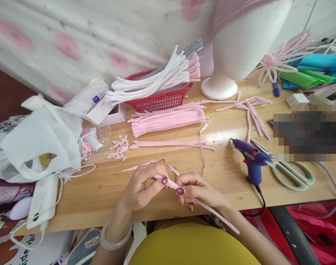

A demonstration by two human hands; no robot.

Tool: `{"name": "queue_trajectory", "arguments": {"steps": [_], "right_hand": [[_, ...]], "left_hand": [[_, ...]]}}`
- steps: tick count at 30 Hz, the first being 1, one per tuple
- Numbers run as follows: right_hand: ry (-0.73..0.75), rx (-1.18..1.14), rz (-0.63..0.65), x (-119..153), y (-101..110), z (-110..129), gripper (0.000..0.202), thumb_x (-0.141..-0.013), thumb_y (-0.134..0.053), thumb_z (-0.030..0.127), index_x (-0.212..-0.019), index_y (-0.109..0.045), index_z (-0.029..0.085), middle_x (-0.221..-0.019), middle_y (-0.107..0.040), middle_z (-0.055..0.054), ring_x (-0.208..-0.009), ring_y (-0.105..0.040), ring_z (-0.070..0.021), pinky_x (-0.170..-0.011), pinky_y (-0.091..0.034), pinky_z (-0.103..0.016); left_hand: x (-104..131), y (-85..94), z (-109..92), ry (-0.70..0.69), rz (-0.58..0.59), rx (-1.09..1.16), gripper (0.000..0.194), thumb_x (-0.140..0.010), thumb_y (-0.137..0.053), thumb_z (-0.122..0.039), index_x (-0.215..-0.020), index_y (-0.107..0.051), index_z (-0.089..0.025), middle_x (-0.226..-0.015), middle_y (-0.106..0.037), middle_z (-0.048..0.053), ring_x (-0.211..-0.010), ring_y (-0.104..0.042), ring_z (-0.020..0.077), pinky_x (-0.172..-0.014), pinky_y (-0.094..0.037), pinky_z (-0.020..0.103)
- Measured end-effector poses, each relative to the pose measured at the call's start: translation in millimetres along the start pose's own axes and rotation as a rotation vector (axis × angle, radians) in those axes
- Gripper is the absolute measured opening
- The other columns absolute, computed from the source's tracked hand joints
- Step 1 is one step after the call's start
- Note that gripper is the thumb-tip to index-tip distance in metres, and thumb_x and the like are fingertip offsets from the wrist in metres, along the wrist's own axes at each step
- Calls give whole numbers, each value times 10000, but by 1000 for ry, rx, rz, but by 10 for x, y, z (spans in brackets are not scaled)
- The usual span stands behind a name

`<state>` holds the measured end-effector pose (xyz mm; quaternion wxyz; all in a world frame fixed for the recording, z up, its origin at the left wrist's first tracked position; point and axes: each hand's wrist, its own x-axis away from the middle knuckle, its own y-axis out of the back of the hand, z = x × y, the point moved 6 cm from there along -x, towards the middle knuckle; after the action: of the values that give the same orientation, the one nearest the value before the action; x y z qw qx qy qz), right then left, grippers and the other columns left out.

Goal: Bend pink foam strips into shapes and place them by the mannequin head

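Both of my hands pinch one pink pipe cleaner [212,213] over the front edge of the wooden table [101,191]. My left hand [144,186] grips its upper end between thumb and fingers. My right hand [197,189] holds it just to the right, and the stem trails down past my right wrist. A pink measuring tape [202,158] lies on the table right behind my hands. Small pink cut pieces [119,149] lie scattered further back on the left.
A blue glue gun [252,160] and green-handled scissors [293,173] lie at the right. Behind are a bundle of pink pipe cleaners [168,119], a red basket [159,99] with white stems, and a white mannequin head stand [234,51]. White bags [38,143] and a power bank [42,200] sit at the left.
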<state>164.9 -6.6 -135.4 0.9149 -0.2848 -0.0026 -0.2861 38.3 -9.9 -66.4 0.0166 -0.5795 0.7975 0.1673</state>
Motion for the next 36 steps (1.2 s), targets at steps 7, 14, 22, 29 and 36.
{"name": "queue_trajectory", "arguments": {"steps": [7,14,22,29,36], "right_hand": [[63,173,-119,-5,103,89,210,-683,-564,201,-483,-617,160,-435,-469,39,-464,-374,-88,-472,-269,-236],[242,569,-295,59,1,304,305,-748,-483,131,-502,-318,198,-513,-285,53,-507,-284,-92,-513,-206,-270],[381,881,-559,158,54,432,335,-860,-450,138,-578,-284,211,-524,-304,52,-489,-317,-93,-515,-238,-256],[296,1064,-392,119,79,573,296,-963,-436,198,-670,-476,178,-580,-461,24,-550,-450,-109,-575,-306,-239],[343,1056,-460,113,22,586,357,-937,-448,189,-596,-341,201,-531,-373,46,-500,-377,-94,-528,-263,-243]], "left_hand": [[-21,12,-100,-53,7,-312,292,-973,-464,-198,-682,-493,-195,-589,-443,-36,-550,-418,114,-544,-318,263],[31,20,-233,-134,-59,-492,402,-914,-490,-71,-625,-249,-211,-567,-247,-60,-493,-264,96,-492,-223,277],[109,-52,-268,-264,-118,-659,194,-901,-509,-76,-762,-566,-198,-629,-615,8,-538,-494,130,-518,-367,277],[151,-10,-365,-445,-289,-945,275,-866,-625,-53,-1101,-660,-192,-943,-776,59,-831,-726,166,-742,-532,256],[114,-124,-372,-450,-278,-823,157,-852,-576,-77,-952,-621,-188,-762,-731,39,-621,-657,147,-577,-500,260]]}}
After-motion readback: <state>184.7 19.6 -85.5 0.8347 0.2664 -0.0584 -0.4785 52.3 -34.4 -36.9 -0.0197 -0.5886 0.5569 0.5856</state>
